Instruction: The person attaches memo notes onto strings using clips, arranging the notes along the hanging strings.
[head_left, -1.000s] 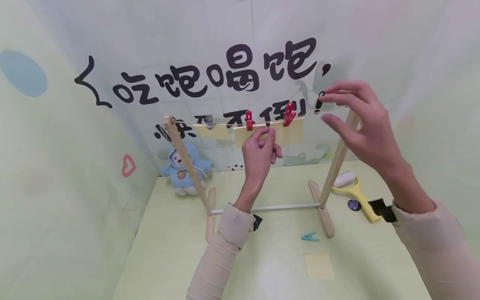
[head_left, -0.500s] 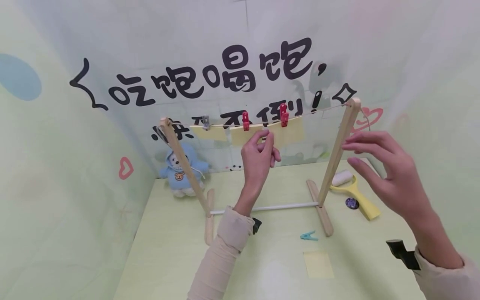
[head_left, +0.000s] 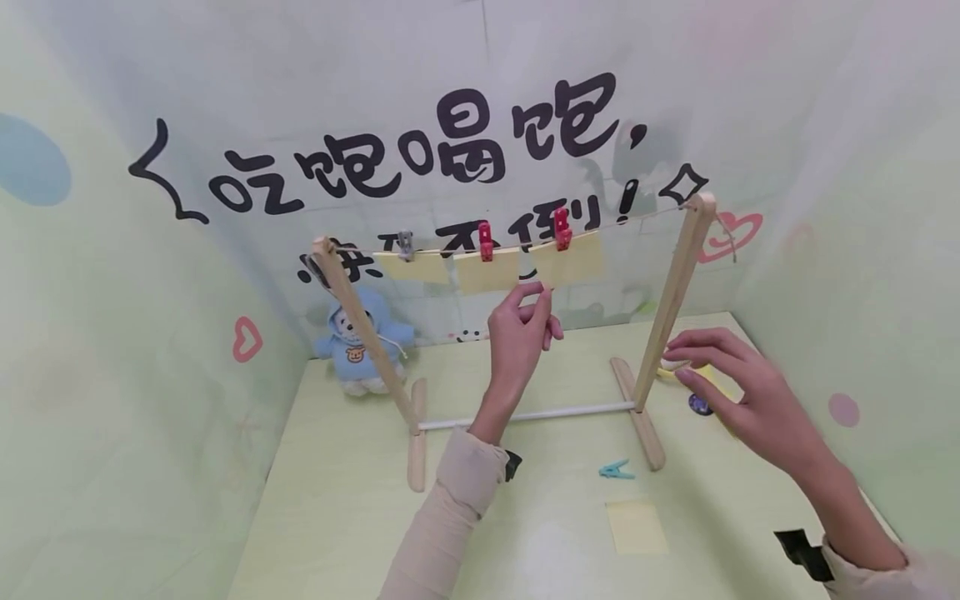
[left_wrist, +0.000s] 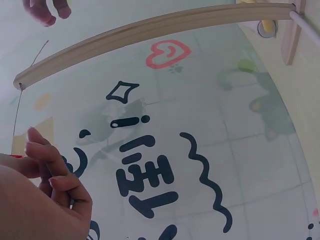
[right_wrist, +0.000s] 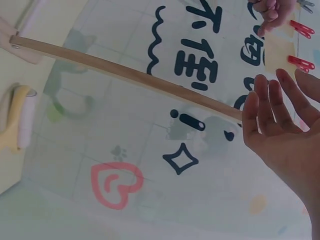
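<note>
Three yellow paper notes hang from a string between two wooden posts. A grey clothespin [head_left: 406, 245] holds the left note [head_left: 415, 267], a red clothespin [head_left: 486, 242] the middle note [head_left: 487, 272], and another red clothespin [head_left: 562, 229] the right note [head_left: 573, 262]. My left hand [head_left: 519, 332] is just below the gap between the middle and right notes, fingers loosely curled with nothing seen in them. Beside the right post [head_left: 675, 304], my right hand [head_left: 750, 400] hangs with relaxed, slightly bent fingers and holds nothing.
On the table, a teal clothespin [head_left: 617, 470] lies behind a loose yellow note [head_left: 636, 527]. A blue-hooded plush toy [head_left: 367, 350] sits behind the left post [head_left: 367, 333]. A yellow-handled lint roller [right_wrist: 15, 117] lies beyond the right post. A white rod [head_left: 573, 413] joins the posts low down.
My right hand has left the string's right end and dropped beside the right post. My left hand has eased slightly down from the notes' lower edges. The clipped notes stay hanging.
</note>
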